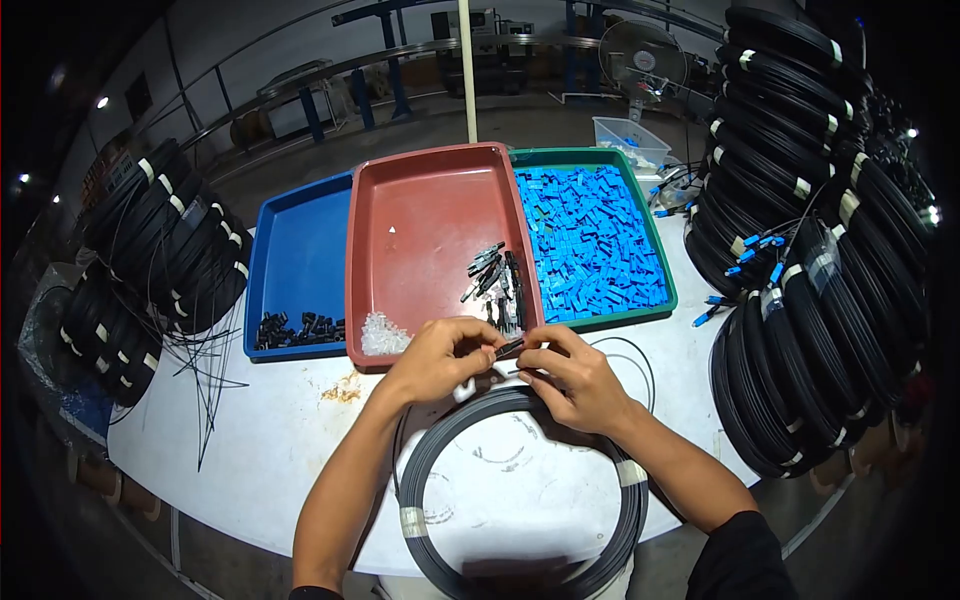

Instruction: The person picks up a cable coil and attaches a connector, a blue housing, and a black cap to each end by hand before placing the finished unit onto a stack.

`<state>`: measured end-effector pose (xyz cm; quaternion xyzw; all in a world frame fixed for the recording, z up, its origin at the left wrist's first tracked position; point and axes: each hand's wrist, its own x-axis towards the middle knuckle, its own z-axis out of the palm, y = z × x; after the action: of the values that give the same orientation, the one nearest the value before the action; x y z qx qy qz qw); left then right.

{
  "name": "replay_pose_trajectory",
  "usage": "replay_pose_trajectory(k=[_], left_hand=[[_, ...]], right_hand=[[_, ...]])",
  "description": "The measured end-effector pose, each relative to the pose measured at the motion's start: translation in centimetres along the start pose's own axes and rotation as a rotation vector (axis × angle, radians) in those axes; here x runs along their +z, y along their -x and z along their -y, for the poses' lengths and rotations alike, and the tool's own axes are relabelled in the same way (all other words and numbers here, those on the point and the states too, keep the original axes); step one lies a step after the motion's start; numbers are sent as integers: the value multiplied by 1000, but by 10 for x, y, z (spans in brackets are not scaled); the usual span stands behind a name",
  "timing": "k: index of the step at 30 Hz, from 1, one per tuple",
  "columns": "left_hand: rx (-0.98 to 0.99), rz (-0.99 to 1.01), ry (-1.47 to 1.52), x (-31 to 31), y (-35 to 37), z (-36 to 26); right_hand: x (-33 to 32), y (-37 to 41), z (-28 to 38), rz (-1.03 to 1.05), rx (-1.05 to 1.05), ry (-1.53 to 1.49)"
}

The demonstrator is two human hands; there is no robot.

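No readable text, labels or numbers, white tape bands seemingly unmarked

One blue tray, one red tray and one green tray make three. There is one fan and one clear bin.

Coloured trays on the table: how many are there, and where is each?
3: the blue tray at left, the red tray in the middle, the green tray at right. None seems hidden.
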<state>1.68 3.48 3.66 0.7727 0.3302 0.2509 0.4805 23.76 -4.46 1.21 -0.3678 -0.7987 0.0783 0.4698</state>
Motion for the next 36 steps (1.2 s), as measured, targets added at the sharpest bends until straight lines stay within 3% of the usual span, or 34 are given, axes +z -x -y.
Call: replay_pose_trajectory(k=[8, 11, 13, 18, 20, 23, 31, 36], left_hand=[[39, -125, -80, 21, 27, 3], [158, -204, -205, 30, 33, 2], [342, -286, -288, 37, 38, -1], [404, -395, -268, 43, 41, -4], [637, -376, -532, 39, 39, 0], [659, -399, -500, 41, 41, -3], [645, -398, -383, 45, 39, 3], [452, -384, -218, 44, 43, -3]], right_hand=[[-2, 2, -3, 88, -51, -80], [-2, 2, -3, 127, -88, -110], [-2, 3, -1, 124, -94, -118], [-2, 3, 1, 149, -46, -141], [-1, 3, -2, 102, -128, -114], [-4, 4, 3, 118, -40, -159], [-3, 1, 5, 89, -70, -137], [-4, 3, 2, 106, -52, -140]])
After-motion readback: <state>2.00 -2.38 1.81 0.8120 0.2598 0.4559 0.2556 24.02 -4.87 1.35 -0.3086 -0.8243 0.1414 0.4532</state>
